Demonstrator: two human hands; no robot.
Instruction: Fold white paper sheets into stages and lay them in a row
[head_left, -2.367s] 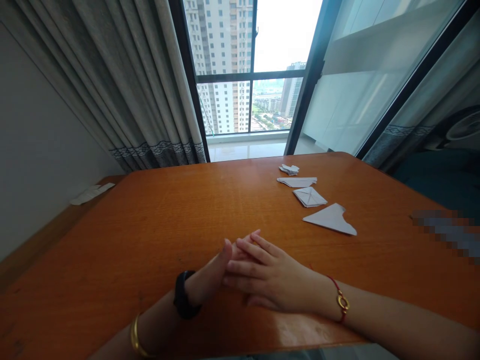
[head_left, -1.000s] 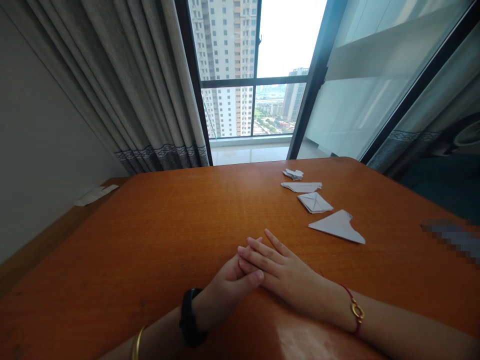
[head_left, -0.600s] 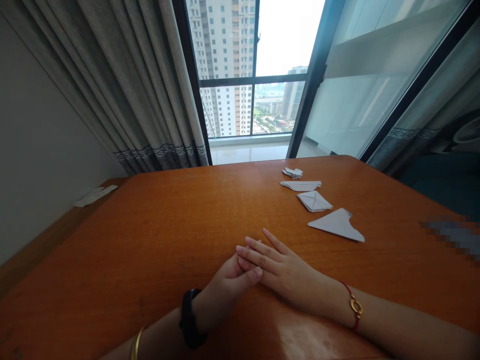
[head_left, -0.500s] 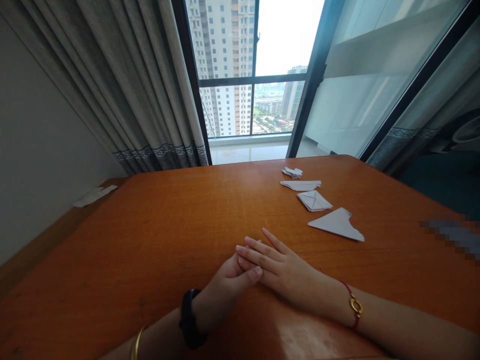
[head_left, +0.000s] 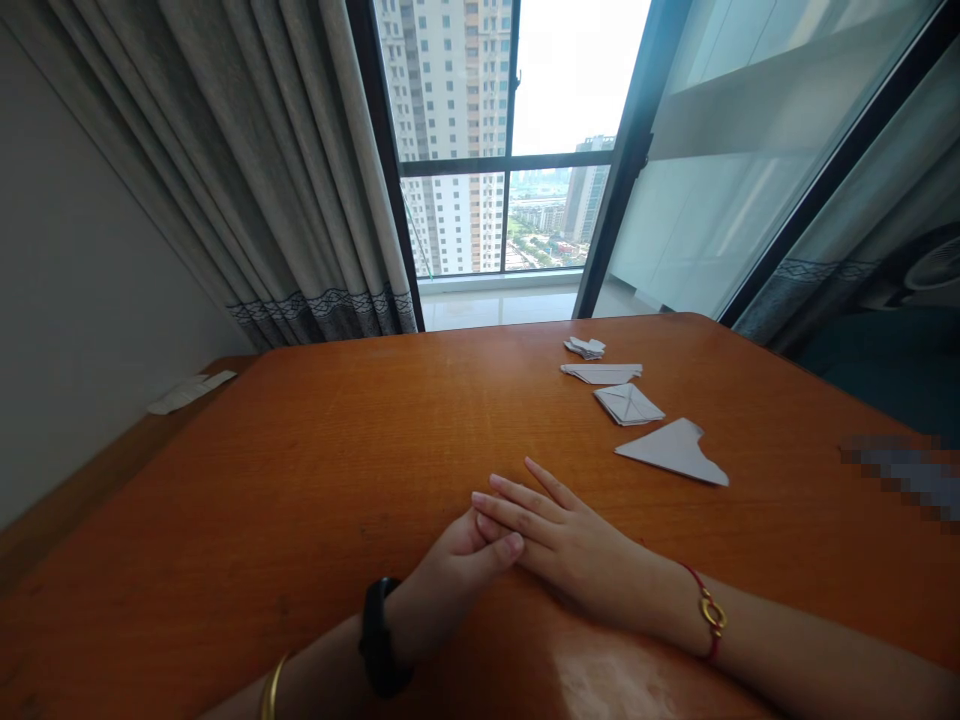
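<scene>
My left hand and my right hand rest together at the near middle of the wooden table. The right hand lies palm down, fingers stretched and slightly spread, over the fingers of the left. The left thumb lies loosely across the edge of the right hand; the other left fingers are mostly hidden beneath. No object shows in either hand. Beyond the right hand lies a folded white paper piece with a curved cut edge. Behind it are a folded paper square, a long narrow folded piece and a small folded paper piece.
At the right edge of the table is a blurred-out flat item. White paper lies on a ledge by the left wall. A grey curtain and a window door stand beyond the table's far edge.
</scene>
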